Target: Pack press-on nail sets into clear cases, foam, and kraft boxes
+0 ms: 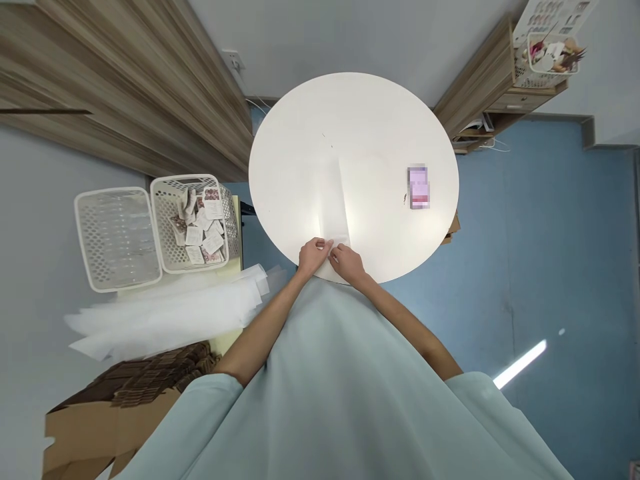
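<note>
pale shirt (345, 360) hogged the foreground. white sheet (331, 200) ran lengthwise away across the table (395, 120), left hand (313, 256) and right hand (348, 263) equally near, both curled at its close end, couldn't tell if pinching.

Taking clock directions from the view's centre, the tabletop (383, 127) at twelve is smooth, white and faintly glossy, carrying a thin, filmy, whitish sheet (334, 207). The hinged-looking basket (155, 233) at nine is perforated white plastic. At eight, stacked sheets (175, 313) look soft, matt and translucent; between seven and eight lies matt brown cardboard (110, 427). Panels (150, 73) towards half past ten show streaky wood grain. The floor (560, 220) at three is smooth, blue, lightly reflective; the shirt (345, 373) at six, matt cloth.
</note>
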`<state>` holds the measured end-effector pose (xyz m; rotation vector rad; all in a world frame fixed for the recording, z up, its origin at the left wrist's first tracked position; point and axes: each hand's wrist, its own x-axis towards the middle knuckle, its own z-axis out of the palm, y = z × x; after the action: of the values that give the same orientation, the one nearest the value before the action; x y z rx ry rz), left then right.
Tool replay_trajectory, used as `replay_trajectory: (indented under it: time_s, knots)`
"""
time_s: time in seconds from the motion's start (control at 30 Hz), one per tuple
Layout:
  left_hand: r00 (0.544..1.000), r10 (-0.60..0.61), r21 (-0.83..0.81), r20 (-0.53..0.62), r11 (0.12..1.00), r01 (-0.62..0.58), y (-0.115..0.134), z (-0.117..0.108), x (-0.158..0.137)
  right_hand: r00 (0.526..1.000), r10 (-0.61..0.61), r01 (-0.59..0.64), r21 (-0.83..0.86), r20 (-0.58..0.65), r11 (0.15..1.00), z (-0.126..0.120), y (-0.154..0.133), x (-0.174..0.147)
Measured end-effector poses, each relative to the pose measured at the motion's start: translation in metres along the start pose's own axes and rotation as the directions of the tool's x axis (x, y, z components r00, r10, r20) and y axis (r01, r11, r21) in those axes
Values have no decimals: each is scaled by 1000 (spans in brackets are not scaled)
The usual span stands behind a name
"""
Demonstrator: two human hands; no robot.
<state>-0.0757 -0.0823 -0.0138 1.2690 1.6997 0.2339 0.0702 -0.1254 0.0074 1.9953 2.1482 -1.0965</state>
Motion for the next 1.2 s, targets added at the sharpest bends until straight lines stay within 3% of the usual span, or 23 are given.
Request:
replay_trajectory:
  time_s: [0.23,0.33,0.43,0.53,0.77,0.9,0.97,1.03,1.1,1.2]
  knots:
    - [999,-49,61,-9,997,50,-10,5,9,1000,18,-19,68,10,998,2,3,6]
    - [999,-51,81,-20,995,52,-10,6,8,985,151,-136,152,-87,979,-8,16,6]
    - [998,-55,100,-26,993,57,-8,7,8,936,320,-282,231,-149,931,-17,32,6]
    - [998,-65,125,-22,990,68,-5,8,7,915,393,-353,292,-92,889,-18,41,9]
    - [994,-108,214,-19,971,109,5,5,6,898,439,-389,434,-17,812,-13,38,18]
    - [993,-77,276,-92,956,99,7,8,3,890,455,-408,520,42,750,-14,38,19]
    - [986,63,315,-157,949,-10,5,10,2,887,461,-410,521,35,749,-13,38,19]
    - [947,295,365,-128,902,-231,3,11,1,887,461,-405,513,20,757,-12,39,19]
    - [864,504,376,23,796,-474,-1,12,1,891,454,-395,510,9,764,-11,40,20]
    - [758,613,330,224,684,-651,-8,13,0,894,448,-385,526,10,758,-10,43,20]
